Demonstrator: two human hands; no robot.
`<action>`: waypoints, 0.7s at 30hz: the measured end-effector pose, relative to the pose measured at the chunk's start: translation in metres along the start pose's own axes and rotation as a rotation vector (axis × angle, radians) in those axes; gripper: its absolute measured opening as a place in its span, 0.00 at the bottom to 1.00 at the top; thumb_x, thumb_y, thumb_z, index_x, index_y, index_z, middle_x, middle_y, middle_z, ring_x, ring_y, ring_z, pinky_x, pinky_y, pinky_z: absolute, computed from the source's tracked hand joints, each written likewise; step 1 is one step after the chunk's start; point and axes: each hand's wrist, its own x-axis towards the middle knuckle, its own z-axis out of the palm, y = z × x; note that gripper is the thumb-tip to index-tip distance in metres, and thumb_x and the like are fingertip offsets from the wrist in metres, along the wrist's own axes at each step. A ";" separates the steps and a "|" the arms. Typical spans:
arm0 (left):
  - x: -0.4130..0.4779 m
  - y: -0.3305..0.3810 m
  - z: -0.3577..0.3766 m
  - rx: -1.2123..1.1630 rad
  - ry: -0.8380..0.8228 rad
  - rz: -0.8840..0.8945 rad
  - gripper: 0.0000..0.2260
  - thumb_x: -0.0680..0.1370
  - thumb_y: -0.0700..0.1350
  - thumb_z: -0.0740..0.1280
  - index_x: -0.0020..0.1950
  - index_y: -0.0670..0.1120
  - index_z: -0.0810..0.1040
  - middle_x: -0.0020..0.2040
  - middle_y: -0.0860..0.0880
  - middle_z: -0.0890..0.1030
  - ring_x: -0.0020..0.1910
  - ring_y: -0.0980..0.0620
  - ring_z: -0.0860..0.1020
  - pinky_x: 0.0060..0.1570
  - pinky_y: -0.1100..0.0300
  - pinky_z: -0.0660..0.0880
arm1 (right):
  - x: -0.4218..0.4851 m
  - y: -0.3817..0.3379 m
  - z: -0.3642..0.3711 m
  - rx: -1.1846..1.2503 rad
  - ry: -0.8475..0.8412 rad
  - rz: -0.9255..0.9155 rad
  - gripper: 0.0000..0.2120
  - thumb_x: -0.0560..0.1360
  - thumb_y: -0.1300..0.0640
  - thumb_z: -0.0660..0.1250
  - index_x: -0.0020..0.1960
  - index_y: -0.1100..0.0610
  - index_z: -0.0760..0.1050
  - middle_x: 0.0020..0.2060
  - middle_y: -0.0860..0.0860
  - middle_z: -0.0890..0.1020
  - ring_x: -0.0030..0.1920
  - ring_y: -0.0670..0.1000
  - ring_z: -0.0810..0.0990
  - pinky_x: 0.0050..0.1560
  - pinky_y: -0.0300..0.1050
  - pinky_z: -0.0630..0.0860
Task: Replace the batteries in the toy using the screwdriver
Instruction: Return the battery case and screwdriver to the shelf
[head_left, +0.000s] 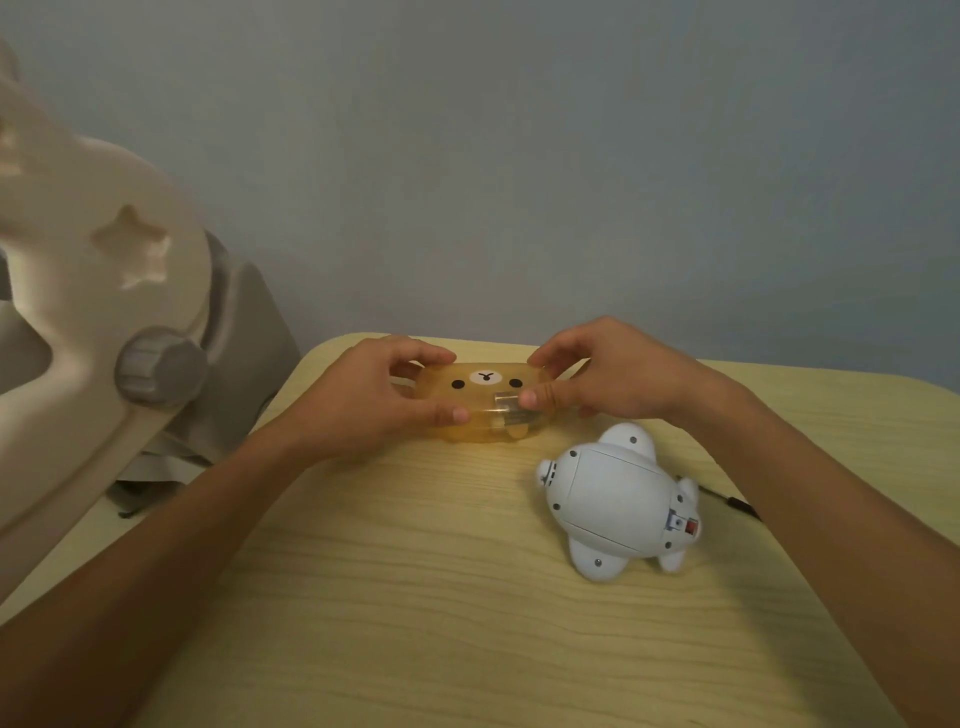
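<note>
A translucent orange box (485, 405) with a bear face on its lid sits at the far side of the table. My left hand (379, 400) grips its left end and my right hand (608, 376) grips its right end, thumbs pressed on the front seam. Small objects show dimly through the box wall. A white round toy (618, 499) lies upside down on the table, to the right of the box, with several screws around its belly panel and a small red switch at one end. No screwdriver can be made out.
The yellow wood-grain table (441, 597) stretches toward me. A cream plastic chair-like frame (78, 322) with a grey knob (161, 370) stands close on the left. A thin black object (740, 505) lies behind my right forearm. A grey wall is behind.
</note>
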 end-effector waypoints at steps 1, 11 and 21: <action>0.001 0.000 0.000 0.028 -0.005 0.006 0.30 0.67 0.56 0.83 0.68 0.54 0.82 0.64 0.58 0.80 0.61 0.59 0.80 0.58 0.62 0.80 | 0.002 0.000 0.001 -0.017 -0.001 -0.002 0.31 0.65 0.40 0.81 0.64 0.51 0.81 0.56 0.47 0.84 0.52 0.49 0.84 0.58 0.53 0.83; 0.001 -0.001 0.008 0.136 -0.021 0.023 0.28 0.72 0.54 0.79 0.71 0.58 0.76 0.66 0.61 0.77 0.65 0.58 0.76 0.57 0.63 0.74 | -0.073 0.046 -0.050 -0.251 0.086 0.136 0.23 0.69 0.42 0.79 0.61 0.48 0.84 0.50 0.39 0.85 0.47 0.40 0.84 0.48 0.40 0.79; 0.006 0.001 0.028 0.241 -0.091 0.080 0.52 0.59 0.69 0.79 0.80 0.60 0.63 0.70 0.63 0.70 0.67 0.59 0.70 0.64 0.58 0.69 | -0.147 0.094 -0.040 -0.193 0.182 0.254 0.05 0.67 0.51 0.83 0.42 0.44 0.89 0.40 0.43 0.87 0.43 0.43 0.83 0.50 0.45 0.80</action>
